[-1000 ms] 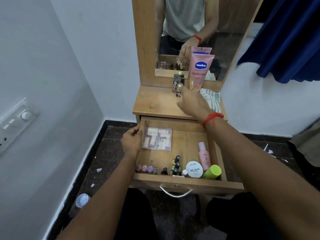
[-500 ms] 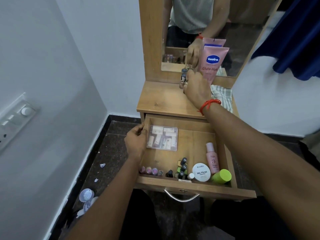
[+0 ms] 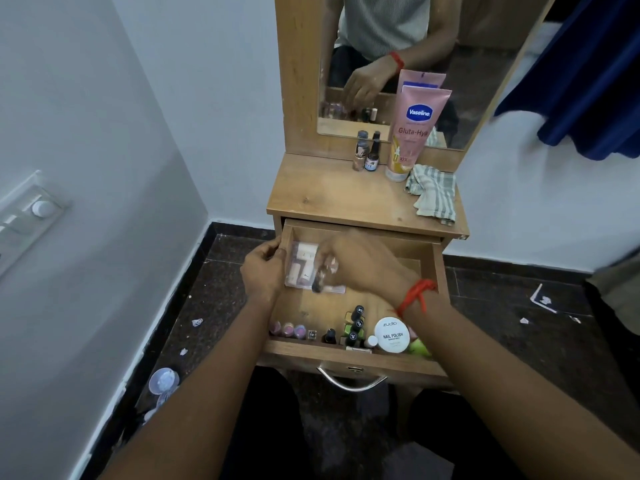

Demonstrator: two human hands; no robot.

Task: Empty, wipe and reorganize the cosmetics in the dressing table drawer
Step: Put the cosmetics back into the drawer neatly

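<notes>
The wooden drawer of the dressing table is pulled out. My left hand grips its left wall. My right hand, blurred, hangs over a clear plastic box at the drawer's back left, fingers pointing down at it; contact is unclear. Along the drawer's front lie small pink pots, dark nail polish bottles, a white nail polish remover jar and a green cap. On the tabletop stand small bottles, a pink Vaseline tube and a checked cloth.
The mirror rises behind the tabletop. A white wall with a switch panel is close on the left. Plastic lids and paper scraps lie on the dark floor. A blue curtain hangs at the upper right.
My right hand left the small bottles by the Vaseline tube on the tabletop and came down over the clear box in the drawer. My left hand stayed on the drawer's left wall.
</notes>
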